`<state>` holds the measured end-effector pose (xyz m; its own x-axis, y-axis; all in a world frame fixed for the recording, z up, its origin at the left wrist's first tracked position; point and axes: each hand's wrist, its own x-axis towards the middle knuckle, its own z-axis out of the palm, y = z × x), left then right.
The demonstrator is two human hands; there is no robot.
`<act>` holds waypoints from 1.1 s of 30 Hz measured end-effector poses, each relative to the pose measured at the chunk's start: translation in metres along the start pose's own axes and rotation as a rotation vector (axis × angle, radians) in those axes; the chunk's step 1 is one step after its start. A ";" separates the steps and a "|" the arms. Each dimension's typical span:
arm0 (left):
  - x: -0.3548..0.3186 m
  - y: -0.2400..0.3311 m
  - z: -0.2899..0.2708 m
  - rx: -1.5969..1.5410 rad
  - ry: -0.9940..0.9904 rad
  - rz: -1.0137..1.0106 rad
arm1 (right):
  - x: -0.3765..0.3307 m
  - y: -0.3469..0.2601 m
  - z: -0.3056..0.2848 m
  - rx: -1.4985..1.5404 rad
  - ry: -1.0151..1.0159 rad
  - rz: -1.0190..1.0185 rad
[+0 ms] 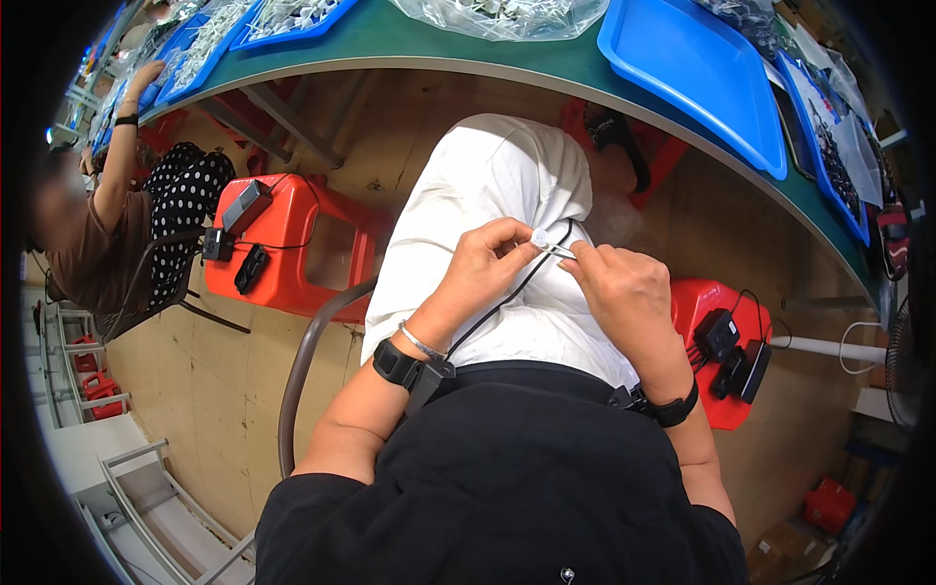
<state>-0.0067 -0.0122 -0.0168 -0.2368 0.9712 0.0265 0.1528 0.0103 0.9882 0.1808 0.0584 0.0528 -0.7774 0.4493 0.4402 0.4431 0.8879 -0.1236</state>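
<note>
Over my lap, my left hand (480,265) pinches a small white piece (539,237) between thumb and forefinger. A thin pale strand (560,252) runs from this piece to my right hand (624,292), whose thumb and forefinger are closed on its other end. The exact kind of the piece is too small to make out. Beneath the hands, a black cable (507,298) crosses my white trousers (429,263).
A green table (487,57) curves ahead, bearing a blue tray (687,73), a clear bag (502,19) of white parts, and more filled trays. Red stools (341,214) with black devices flank me. A person (112,229) sits at the left.
</note>
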 end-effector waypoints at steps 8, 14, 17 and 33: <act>0.000 0.005 0.000 -0.007 0.007 -0.007 | -0.003 -0.001 0.004 0.048 0.026 0.056; 0.000 0.000 0.000 -0.018 0.024 0.020 | -0.003 0.000 0.005 0.087 0.023 0.060; -0.001 0.001 -0.001 0.014 0.013 0.005 | -0.003 0.002 0.006 0.088 0.020 0.056; -0.001 -0.001 -0.001 -0.063 -0.030 -0.027 | -0.003 0.002 0.002 0.133 -0.008 0.075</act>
<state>-0.0077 -0.0130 -0.0180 -0.2105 0.9776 -0.0039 0.0862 0.0225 0.9960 0.1832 0.0585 0.0498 -0.7483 0.5149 0.4184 0.4373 0.8570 -0.2726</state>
